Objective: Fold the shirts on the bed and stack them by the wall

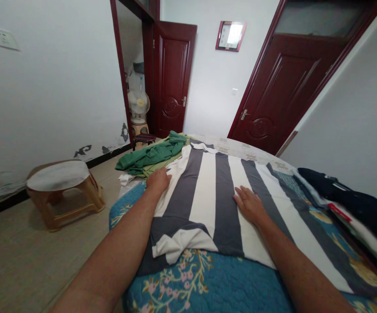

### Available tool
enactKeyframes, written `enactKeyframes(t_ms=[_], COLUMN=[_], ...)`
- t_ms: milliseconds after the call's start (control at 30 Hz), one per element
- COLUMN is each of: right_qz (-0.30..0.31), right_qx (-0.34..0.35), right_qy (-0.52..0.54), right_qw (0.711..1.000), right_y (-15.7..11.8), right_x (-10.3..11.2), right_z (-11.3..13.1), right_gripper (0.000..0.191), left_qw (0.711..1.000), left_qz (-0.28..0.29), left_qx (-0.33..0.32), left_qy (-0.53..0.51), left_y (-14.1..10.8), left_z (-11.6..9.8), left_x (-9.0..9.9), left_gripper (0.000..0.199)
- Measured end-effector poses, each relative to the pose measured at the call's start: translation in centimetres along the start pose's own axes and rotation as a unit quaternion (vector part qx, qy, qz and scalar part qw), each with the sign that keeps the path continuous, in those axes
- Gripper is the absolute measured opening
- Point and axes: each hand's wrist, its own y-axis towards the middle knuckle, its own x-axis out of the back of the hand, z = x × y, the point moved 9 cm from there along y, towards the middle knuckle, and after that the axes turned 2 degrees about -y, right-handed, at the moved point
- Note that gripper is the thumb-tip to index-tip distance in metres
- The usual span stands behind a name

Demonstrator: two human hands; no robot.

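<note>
A grey and white striped shirt [225, 191] lies spread over a blue floral quilt [214, 278], its collar pointing away from me. One sleeve is bunched near the front edge at the left. My left hand [158, 179] is at the shirt's left edge, its fingers curled; what they hold, if anything, is too small to make out. Flat on the middle stripes rests my right hand [248, 204], fingers spread, holding nothing.
Green clothing [154, 155] is heaped beyond my left hand. Folded dark and white clothes [348, 195] are stacked at the right. A plastic stool [59, 176] stands on the floor at the left. Two dark red doors are behind the bed.
</note>
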Motion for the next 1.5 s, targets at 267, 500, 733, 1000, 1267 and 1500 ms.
enactKeyframes(t_ms=[267, 500, 733, 1000, 1267, 1500], right_qz=[-0.003, 0.016, 0.011, 0.015, 0.007, -0.004], right_qx=[-0.036, -0.081, -0.075, -0.080, -0.083, -0.084], right_qy=[0.001, -0.001, 0.003, 0.001, 0.007, 0.011], right_qw=[0.999, 0.997, 0.997, 0.997, 0.997, 0.996], right_y=[-0.1, 0.0, 0.0, 0.1, 0.0, -0.1], right_x=[-0.2, -0.7, -0.6, -0.7, -0.5, -0.5], right_z=[-1.1, -3.0, -3.2, -3.2, -3.1, -2.9], right_gripper=[0.061, 0.064, 0.062, 0.061, 0.060, 0.060], left_qw=[0.997, 0.986, 0.962, 0.962, 0.997, 0.997], left_qz=[-0.058, -0.042, 0.045, 0.029, 0.009, 0.005], left_qx=[0.041, 0.074, 0.063, 0.040, 0.031, -0.079], left_qy=[-0.031, -0.144, -0.263, -0.269, -0.076, 0.008], left_y=[0.4, 1.3, 1.4, 1.6, 1.1, 4.4], left_z=[1.8, 2.7, 2.3, 1.9, 2.4, -3.7], left_x=[1.0, 1.2, 0.4, 0.7, 1.6, 2.9], left_gripper=[0.037, 0.032, 0.041, 0.048, 0.033, 0.040])
